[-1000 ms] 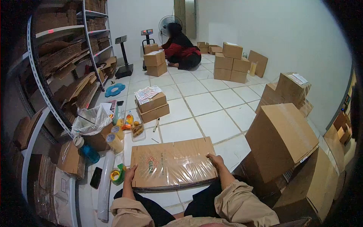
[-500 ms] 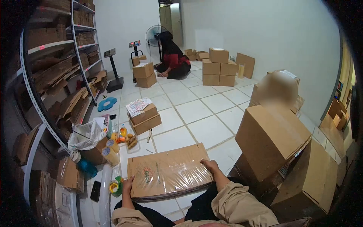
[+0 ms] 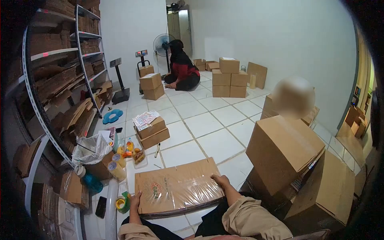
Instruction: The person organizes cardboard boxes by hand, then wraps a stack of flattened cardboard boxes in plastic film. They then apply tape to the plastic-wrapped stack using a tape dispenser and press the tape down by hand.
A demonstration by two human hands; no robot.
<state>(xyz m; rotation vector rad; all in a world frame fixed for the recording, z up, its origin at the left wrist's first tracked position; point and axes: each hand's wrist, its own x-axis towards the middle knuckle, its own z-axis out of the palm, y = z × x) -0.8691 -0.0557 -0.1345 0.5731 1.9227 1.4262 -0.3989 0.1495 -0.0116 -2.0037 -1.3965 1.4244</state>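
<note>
A flat stack of brown cardboard (image 3: 176,188), partly under shiny clear plastic and printed with a red logo, lies across my lap. My left hand (image 3: 135,203) grips its left edge. At the right edge my right hand (image 3: 223,185) holds on, with the thumb on top and the other fingers hidden. Left of the stack are a green tape dispenser (image 3: 123,202), a black phone (image 3: 101,207) and a clear plastic roll (image 3: 111,208). Tape rolls (image 3: 117,169) stand beyond them, near a food tray (image 3: 139,159) and a marker (image 3: 157,151).
Large cartons (image 3: 284,148) are piled at my right. Two small boxes (image 3: 153,134) with printed sheets stand ahead. A blue bottle (image 3: 89,179) and shelves (image 3: 54,52) are on the left. Another person (image 3: 183,70) sits on the floor near stacked boxes (image 3: 229,83) and a scale (image 3: 121,94).
The view has tilted slightly upward, so the room sits lower in the frame. Both hands still hold the cardboard stack at its sides.
</note>
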